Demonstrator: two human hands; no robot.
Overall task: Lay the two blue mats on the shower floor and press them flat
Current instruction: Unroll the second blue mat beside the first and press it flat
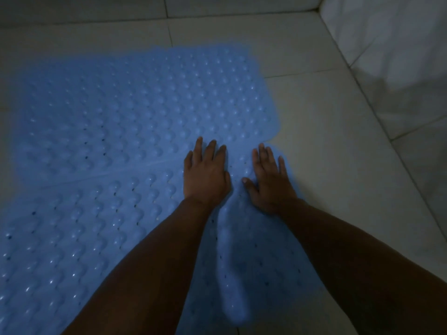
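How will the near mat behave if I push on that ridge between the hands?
Probably floppy: the near mat has buckled into a soft ridge between the left hand and right hand. A push will likely shift the fold sideways rather than flatten it. The bumpy, glossy surface may feel slick on the tile floor.

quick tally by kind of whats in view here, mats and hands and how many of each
blue mats: 2, far mat and near mat, meeting at a seam
hands: 2, left hand and right hand, both flat on the mats with straight fingers
total: 4
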